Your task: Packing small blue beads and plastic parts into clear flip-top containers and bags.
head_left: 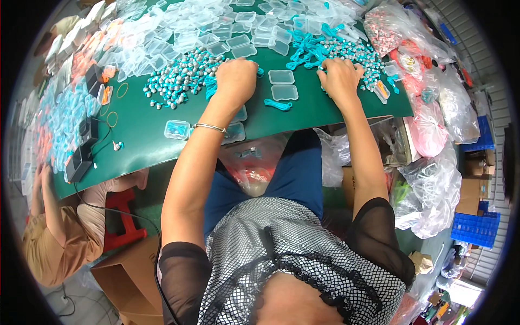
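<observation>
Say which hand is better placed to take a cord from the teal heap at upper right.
Probably the right hand: it is close to the teal cord heap, whereas the left hand is farther off, left of the open clear case.

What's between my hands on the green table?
In the head view, an open clear case lies between your left hand and right hand; a teal cord bundle sits just nearer you.

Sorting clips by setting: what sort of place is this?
Probably a small packing workshop: clear plastic boxes heaped on a green table, a pile of teal cords, and stuffed plastic bags at the right.
</observation>
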`<control>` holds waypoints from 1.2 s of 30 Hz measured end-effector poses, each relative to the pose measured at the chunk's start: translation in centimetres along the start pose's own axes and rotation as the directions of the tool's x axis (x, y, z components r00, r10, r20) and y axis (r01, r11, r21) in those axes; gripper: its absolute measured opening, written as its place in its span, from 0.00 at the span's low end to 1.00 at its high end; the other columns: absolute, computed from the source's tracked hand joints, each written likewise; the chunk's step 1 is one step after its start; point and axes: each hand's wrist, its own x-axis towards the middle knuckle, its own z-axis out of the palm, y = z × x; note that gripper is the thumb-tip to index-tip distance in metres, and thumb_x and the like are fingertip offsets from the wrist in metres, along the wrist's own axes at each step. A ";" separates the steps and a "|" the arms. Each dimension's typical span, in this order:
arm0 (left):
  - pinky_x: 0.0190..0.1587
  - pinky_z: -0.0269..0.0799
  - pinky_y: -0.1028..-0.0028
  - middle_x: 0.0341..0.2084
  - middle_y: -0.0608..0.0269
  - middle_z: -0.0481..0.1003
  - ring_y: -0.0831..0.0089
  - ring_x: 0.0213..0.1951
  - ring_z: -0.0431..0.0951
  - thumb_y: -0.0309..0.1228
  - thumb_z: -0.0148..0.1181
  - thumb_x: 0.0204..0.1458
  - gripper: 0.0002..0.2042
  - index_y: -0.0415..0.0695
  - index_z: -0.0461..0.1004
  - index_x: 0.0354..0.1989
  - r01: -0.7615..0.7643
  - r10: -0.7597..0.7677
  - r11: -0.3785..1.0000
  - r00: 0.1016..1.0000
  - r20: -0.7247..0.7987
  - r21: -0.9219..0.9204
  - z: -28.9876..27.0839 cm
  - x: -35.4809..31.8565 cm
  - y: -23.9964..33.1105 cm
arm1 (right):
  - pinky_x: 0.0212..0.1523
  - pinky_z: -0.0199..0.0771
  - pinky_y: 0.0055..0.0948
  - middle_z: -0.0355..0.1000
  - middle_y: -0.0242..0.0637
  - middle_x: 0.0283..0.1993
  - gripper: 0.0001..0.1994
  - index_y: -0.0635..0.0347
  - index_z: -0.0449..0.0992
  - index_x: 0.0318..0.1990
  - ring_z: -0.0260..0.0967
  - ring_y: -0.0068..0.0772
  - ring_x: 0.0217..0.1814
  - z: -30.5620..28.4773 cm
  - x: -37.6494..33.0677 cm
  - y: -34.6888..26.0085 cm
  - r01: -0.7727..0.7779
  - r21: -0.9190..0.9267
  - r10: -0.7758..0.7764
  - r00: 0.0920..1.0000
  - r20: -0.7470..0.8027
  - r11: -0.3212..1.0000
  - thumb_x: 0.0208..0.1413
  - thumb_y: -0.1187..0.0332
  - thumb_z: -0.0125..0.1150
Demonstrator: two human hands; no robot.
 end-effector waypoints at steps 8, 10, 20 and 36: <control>0.37 0.77 0.63 0.28 0.54 0.81 0.57 0.33 0.82 0.26 0.63 0.44 0.08 0.44 0.82 0.34 0.026 -0.061 0.845 0.997 -0.048 -0.534 -0.9 -1.6 1.6 | 0.51 0.56 0.48 0.77 0.31 0.31 0.05 0.51 0.79 0.32 0.72 0.36 0.41 1.4 -0.2 -0.2 0.052 -0.001 -0.052 0.996 -0.071 0.999 0.47 0.65 0.65; 0.36 0.76 0.68 0.28 0.56 0.81 0.62 0.31 0.82 0.28 0.66 0.44 0.08 0.44 0.82 0.34 0.027 -0.059 0.768 0.998 -0.029 -0.640 -1.0 -2.2 2.5 | 0.51 0.56 0.51 0.77 0.32 0.32 0.03 0.53 0.79 0.30 0.72 0.37 0.41 1.3 -0.4 -0.2 0.025 0.132 -0.002 0.985 -0.175 0.991 0.45 0.69 0.63; 0.39 0.74 0.61 0.28 0.57 0.77 0.58 0.35 0.79 0.30 0.66 0.45 0.06 0.46 0.82 0.32 0.016 -0.055 0.860 0.997 -0.063 -0.510 0.1 -2.9 4.8 | 0.53 0.55 0.39 0.75 0.23 0.34 0.06 0.45 0.81 0.35 0.70 0.29 0.43 -1.0 -3.9 -4.8 0.039 0.711 -0.092 0.995 0.037 0.702 0.47 0.67 0.67; 0.50 0.73 0.59 0.42 0.50 0.75 0.53 0.48 0.76 0.30 0.61 0.45 0.18 0.42 0.79 0.47 -0.055 0.091 0.826 0.995 0.036 -0.561 0.4 -2.3 2.9 | 0.52 0.57 0.42 0.72 0.28 0.33 0.09 0.49 0.78 0.35 0.68 0.33 0.43 -3.5 -5.9 -7.5 0.341 0.470 -0.313 0.940 -0.139 0.814 0.45 0.65 0.69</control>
